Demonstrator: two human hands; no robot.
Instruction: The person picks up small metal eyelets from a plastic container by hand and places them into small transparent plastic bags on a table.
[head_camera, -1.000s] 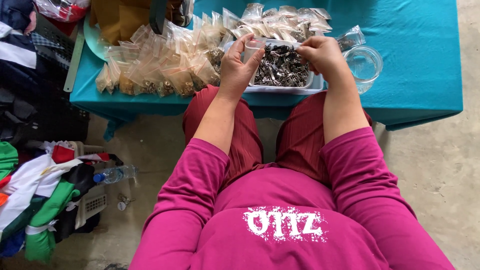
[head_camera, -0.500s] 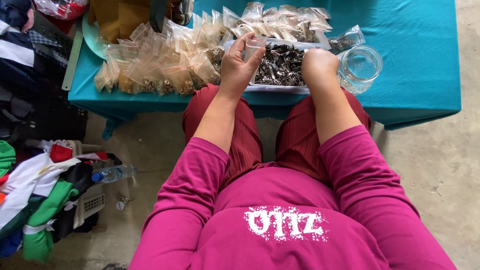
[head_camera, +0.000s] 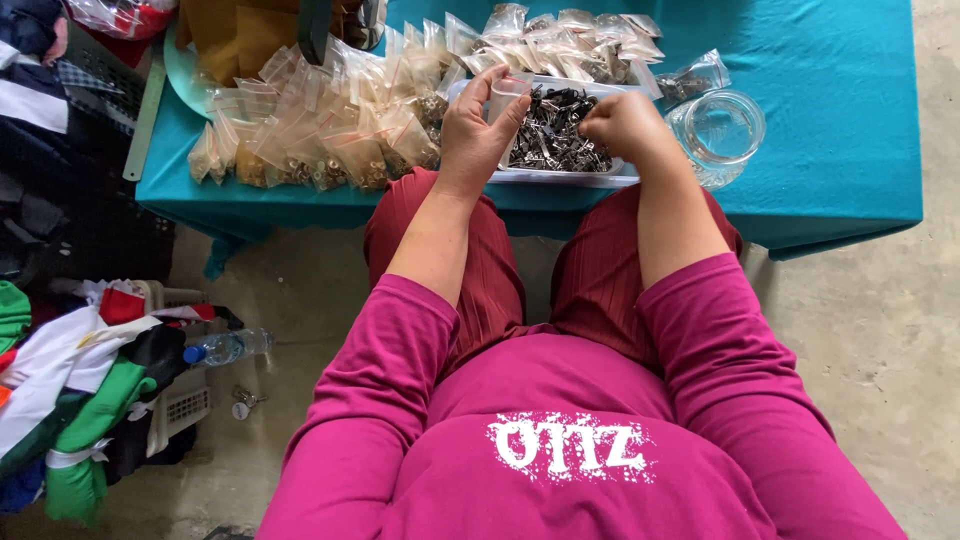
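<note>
The left hand (head_camera: 478, 135) pinches a small clear bag (head_camera: 505, 95) upright at the near left of the tray (head_camera: 560, 178), fingers curled about it; the right hand (head_camera: 625, 125) is bunched over the tray's dark metal bits (head_camera: 555, 135), knuckles up, so whether it grips any I cannot tell; this looks like the filling step, and loading needs the bag's mouth held open. Filled bags (head_camera: 320, 130) lie heaped left; a clear jar (head_camera: 720, 135), seemingly empty, stands right.
</note>
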